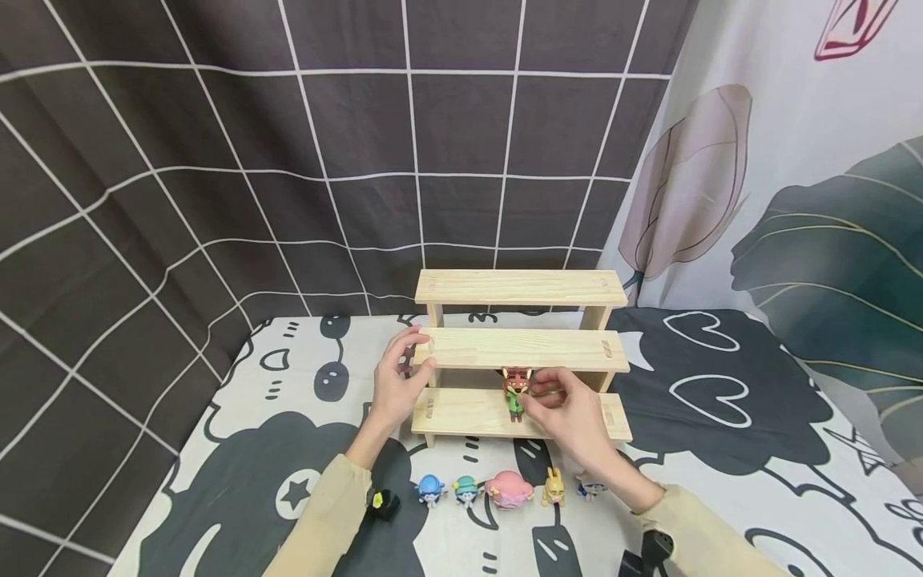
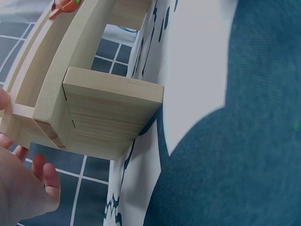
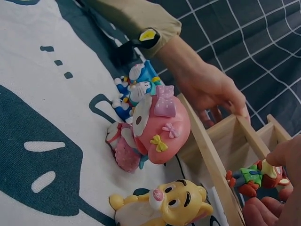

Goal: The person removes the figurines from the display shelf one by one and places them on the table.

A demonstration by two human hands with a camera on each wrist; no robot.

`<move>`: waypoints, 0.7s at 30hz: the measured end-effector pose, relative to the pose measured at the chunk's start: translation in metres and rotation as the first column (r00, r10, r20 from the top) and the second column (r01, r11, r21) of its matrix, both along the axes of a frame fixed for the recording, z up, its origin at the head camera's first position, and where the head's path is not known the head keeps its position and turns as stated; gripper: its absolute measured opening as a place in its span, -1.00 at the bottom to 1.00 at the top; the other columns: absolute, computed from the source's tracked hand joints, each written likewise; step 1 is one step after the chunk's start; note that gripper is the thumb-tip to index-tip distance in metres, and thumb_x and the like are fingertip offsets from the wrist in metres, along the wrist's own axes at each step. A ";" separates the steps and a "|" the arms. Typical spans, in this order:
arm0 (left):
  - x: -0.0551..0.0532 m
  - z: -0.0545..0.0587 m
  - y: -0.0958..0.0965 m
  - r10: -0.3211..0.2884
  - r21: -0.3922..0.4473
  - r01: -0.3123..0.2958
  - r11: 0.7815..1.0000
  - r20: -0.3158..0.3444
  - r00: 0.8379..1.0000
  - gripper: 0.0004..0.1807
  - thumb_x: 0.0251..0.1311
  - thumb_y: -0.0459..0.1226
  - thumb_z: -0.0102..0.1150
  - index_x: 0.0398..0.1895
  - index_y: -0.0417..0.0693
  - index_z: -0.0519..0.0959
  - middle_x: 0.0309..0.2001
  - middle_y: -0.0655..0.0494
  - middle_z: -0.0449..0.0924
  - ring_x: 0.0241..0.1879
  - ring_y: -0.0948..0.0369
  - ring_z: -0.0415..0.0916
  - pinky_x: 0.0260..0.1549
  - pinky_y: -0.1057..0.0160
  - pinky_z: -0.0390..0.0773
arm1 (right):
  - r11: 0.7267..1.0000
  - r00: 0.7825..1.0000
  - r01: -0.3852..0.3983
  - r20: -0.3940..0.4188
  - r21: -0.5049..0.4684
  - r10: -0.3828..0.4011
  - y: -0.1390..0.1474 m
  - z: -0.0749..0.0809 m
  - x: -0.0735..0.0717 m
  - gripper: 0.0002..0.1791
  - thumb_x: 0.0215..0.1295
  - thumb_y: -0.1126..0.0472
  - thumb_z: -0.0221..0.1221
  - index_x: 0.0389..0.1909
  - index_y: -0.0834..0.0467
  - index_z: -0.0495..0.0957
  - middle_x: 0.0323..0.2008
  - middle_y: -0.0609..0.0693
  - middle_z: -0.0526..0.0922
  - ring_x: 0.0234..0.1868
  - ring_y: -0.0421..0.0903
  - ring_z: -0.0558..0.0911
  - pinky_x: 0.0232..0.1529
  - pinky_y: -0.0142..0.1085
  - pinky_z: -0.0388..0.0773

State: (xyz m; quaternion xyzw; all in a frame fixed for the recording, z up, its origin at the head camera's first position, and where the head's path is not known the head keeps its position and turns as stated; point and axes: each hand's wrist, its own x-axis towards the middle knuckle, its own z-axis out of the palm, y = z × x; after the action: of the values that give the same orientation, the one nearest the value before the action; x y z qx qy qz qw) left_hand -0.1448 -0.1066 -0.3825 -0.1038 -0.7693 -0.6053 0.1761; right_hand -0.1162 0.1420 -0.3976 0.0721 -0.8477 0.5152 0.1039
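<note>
A three-tier wooden step shelf stands on the patterned cloth. My right hand pinches a red-brown fox figurine in a green shirt between thumb and fingers. The figurine is upright at the lowest tier; whether its feet bear on the board is hard to tell. In the right wrist view, the fox figurine lies sideways to the camera, thumb at its head. My left hand holds the left end of the middle tier, thumb at the front edge. In the left wrist view, loosely bent fingers show beside the shelf end.
In front of the shelf stand a blue-hatted figurine, a teal-hatted one, a pink one and a yellow rabbit. Another small figurine sits by my right forearm. A dark grid curtain hangs behind.
</note>
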 end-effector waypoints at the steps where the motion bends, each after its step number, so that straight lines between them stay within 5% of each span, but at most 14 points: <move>1: 0.000 0.000 0.000 -0.001 0.001 0.001 1.000 -0.001 1.000 -0.63 0.13 -0.57 0.18 0.05 -0.43 0.53 0.31 -0.29 0.36 -0.05 -0.09 0.35 -0.15 0.05 0.39 | 1.000 1.000 -0.001 -0.004 -0.002 0.001 0.000 0.000 0.000 -0.67 0.10 0.38 0.42 -0.12 0.29 0.57 -0.27 0.08 0.68 -0.33 -0.04 0.68 -0.30 -0.36 0.61; 21: -0.001 -0.001 0.000 0.002 -0.008 -0.002 1.000 -0.004 1.000 -0.64 0.15 -0.55 0.19 0.05 -0.41 0.53 0.31 -0.27 0.37 -0.03 -0.15 0.36 -0.14 0.07 0.36 | 1.000 0.999 0.030 0.016 0.007 -0.030 -0.007 -0.003 -0.002 -0.70 0.13 0.33 0.42 -0.12 0.27 0.61 -0.34 0.03 0.67 -0.34 -0.09 0.64 -0.28 -0.37 0.58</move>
State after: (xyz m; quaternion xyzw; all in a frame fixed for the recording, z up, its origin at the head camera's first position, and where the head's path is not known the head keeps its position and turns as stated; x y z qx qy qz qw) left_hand -0.1458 -0.1067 -0.3835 -0.1049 -0.7714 -0.6020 0.1777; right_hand -0.1186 0.1355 -0.4001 0.0556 -0.8514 0.5111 0.1043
